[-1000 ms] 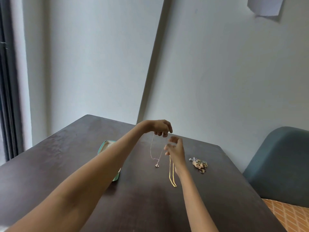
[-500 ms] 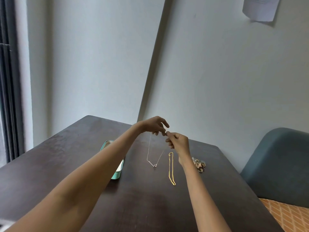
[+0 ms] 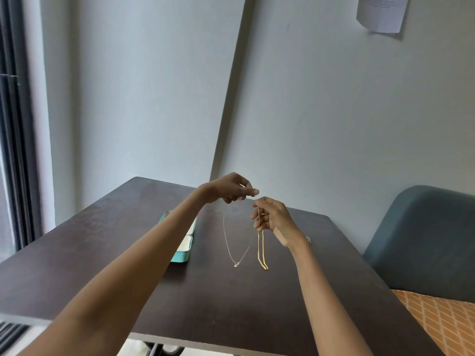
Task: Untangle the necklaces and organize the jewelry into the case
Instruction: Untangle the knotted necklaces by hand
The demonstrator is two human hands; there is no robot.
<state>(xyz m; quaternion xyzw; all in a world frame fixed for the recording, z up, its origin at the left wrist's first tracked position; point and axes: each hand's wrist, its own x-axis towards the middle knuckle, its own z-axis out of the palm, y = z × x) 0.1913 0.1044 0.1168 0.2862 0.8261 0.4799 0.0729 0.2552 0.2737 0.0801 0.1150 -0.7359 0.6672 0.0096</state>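
Two hands work above a dark bench (image 3: pixel 257 317), mid-untangle. The left hand (image 3: pixel 232 188) pinches the top of a thin silver necklace (image 3: pixel 227 242) w/ a small pendant (image 3: pixel 236 264), which hangs in a V down to about bench level. Just right and nearer, the right hand (image 3: pixel 273 218) has fingers curled round the same fine strand and appears to hold a gold chain (image 3: pixel 261 250) too, its doubled loop dangling below the fist; exact grip on the gold one can't be told. The two chains hang close, side by side, approx. parallel. A teal jewelry case (image 3: pixel 186 249) lies open on the bench to the left, partly behind the left forearm; nothing visible inside yet. A bit of other jewelry (image 3: pixel 308 239) peeks out behind the right wrist. Risk, as judged: pulling the hands apart too fast could tighten any knot btwn strands or snap the thin silver one; a loose pinch could drop both into a fresh tangle.
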